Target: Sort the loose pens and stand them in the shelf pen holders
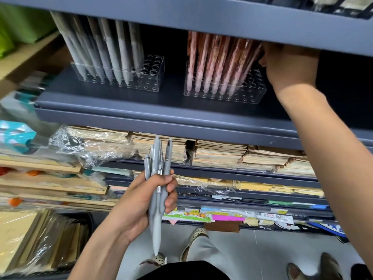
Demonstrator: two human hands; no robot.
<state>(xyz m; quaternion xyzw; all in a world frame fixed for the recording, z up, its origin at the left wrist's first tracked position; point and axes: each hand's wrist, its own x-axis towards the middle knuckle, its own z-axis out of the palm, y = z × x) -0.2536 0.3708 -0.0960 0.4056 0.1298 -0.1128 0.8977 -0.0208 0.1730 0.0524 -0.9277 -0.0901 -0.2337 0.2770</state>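
Left hand [139, 205] grips a bunch of grey pens [156, 158], and one could slide out. Right hand [290, 65] is at the far-right pink pens [214, 61]. Can't tell its grip, but it might topple them.

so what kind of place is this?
Likely a stationery shop: acrylic pen holders stocked with grey pens and pink pens, notebook stacks below, shelf-edge price labels.

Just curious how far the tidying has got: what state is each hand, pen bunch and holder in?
Left hand: grips a bunch of loose grey pens.
Right hand: up by the pink pens; hold unclear.
Grey holder: partly filled, shelved grey pens leaning, right-side holes empty.
Pink holder: partly filled, right-side holes empty.
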